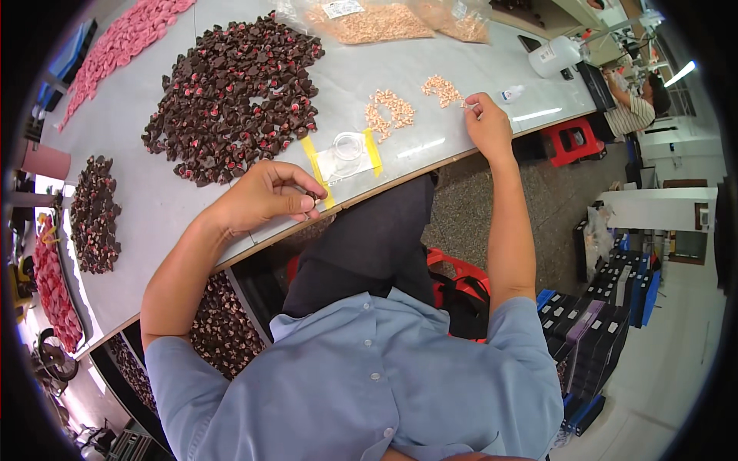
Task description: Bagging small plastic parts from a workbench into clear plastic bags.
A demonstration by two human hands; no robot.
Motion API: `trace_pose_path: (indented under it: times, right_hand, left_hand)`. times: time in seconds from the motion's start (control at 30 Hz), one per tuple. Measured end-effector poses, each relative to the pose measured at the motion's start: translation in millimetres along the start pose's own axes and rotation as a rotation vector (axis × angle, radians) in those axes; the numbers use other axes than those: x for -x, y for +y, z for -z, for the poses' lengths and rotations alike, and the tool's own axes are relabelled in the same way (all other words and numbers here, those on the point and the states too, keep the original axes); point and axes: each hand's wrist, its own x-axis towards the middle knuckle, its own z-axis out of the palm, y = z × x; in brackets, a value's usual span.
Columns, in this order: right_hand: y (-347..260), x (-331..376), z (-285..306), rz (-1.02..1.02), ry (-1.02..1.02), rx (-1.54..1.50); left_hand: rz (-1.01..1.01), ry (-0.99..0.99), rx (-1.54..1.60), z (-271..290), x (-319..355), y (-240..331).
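Note:
My left hand (269,194) is closed in a pinch near the table's front edge, with a small dark piece (314,197) between thumb and fingers. Its exact kind is too small to tell. My right hand (488,129) is further right, fingers pinched at the edge of a small heap of tan pieces (440,90). Whatever those fingertips hold is hidden. A second tan heap (388,114) lies to the left. Between my hands, a clear round dish (347,146) rests on a white patch fixed with yellow tape (372,152).
Across the grey table (207,207) lie a large heap of dark pieces with red spots (231,92), a pink heap (123,42) and a smaller dark heap (94,215). Bags of tan pieces (369,21) lie at the back. A white bottle (555,55) and small dropper bottle (512,94) stand right.

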Motion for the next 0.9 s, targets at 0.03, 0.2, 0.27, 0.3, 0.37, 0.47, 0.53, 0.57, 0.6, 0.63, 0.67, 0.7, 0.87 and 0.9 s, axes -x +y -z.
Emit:
trace_pose_path:
  times: [0.03,0.2,0.27,0.3,0.37,0.47,0.53,0.57,0.6,0.63,0.67,0.7,0.87,0.9]
  right_hand:
    - [0.3,-2.1,-0.4,-0.012,-0.017,0.015]
    - [1.4,-9.3,0.2,-0.028,-0.075,0.038]
    - [2.2,-9.4,-0.6,-0.021,-0.050,-0.003]
    - [2.9,-9.2,-0.3,-0.019,-0.050,-0.004]
    - [4.2,-7.7,0.6,-0.039,-0.067,-0.015]
    - [7.2,-3.5,-1.4,-0.019,-0.011,-0.068]
    - [13.8,0.5,-1.1,-0.013,0.056,-0.133]
    - [10.0,1.8,-0.8,-0.004,0.115,-0.202]
    - [6.1,4.0,-0.9,-0.003,0.114,-0.205]
    - [2.4,7.9,-0.8,-0.039,0.131,-0.297]
    - [-4.2,12.0,1.1,-0.075,0.147,-0.389]
    - [-9.8,15.0,2.1,-0.075,0.142,-0.396]
    - [-67.4,53.6,15.0,0.010,0.106,-0.792]
    - [-91.5,70.5,17.9,0.064,0.036,-0.795]
  left_hand:
    - [0.003,-0.003,0.009,-0.3,-0.4,0.7]
    - [0.011,-0.001,0.008,-1.8,0.1,2.5]
    - [0.008,0.001,0.010,-2.2,0.0,2.7]
    - [0.009,-0.003,0.014,-2.3,-0.2,2.7]
    - [0.008,-0.005,0.015,-2.5,-0.1,2.3]
    - [0.003,-0.005,0.024,-2.5,0.2,2.0]
    - [0.014,-0.015,0.016,-2.1,-0.2,2.8]
    - [0.015,-0.011,0.016,-1.8,0.7,2.6]
    - [0.011,-0.013,0.026,-2.1,1.3,2.6]
    - [0.008,-0.015,0.037,-2.2,2.1,2.4]
    - [0.011,-0.009,0.037,-1.8,3.1,1.4]
    - [0.002,-0.009,0.039,-0.8,3.9,0.1]
    - [0.011,-0.015,0.028,-3.2,3.6,3.7]
    - [0.029,0.015,0.032,-4.0,4.4,3.5]
